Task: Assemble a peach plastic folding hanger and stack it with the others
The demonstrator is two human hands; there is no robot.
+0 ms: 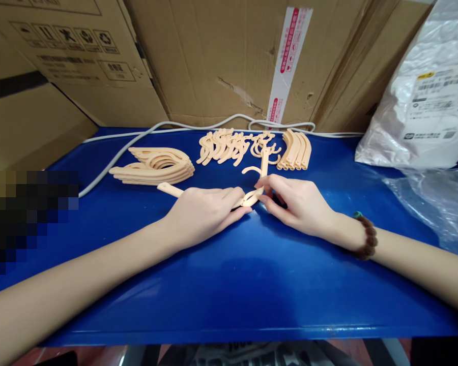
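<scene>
The left hand (204, 211) pinched a beige strip (170, 190); the right hand (299, 206) held an upright strip (264, 161), their near ends meeting between the fingertips, above the table (229, 290). The step looked like fitting or turning a joint, though its seating could not be told; the next move seemed to call for steady alignment. Beyond lay stacked frames (156, 168), wavy pieces (222, 146), hooks (257, 146) and curved bars (296, 150).

We identify the work surface as a glossy blue table (229, 300), with light reflected in its top and a reddish floor (351, 351) below. Brown cartons (213, 40) stand along the rear and left, the rear one bearing printed tape (292, 46). At right, we observe a white bag (397, 122).
</scene>
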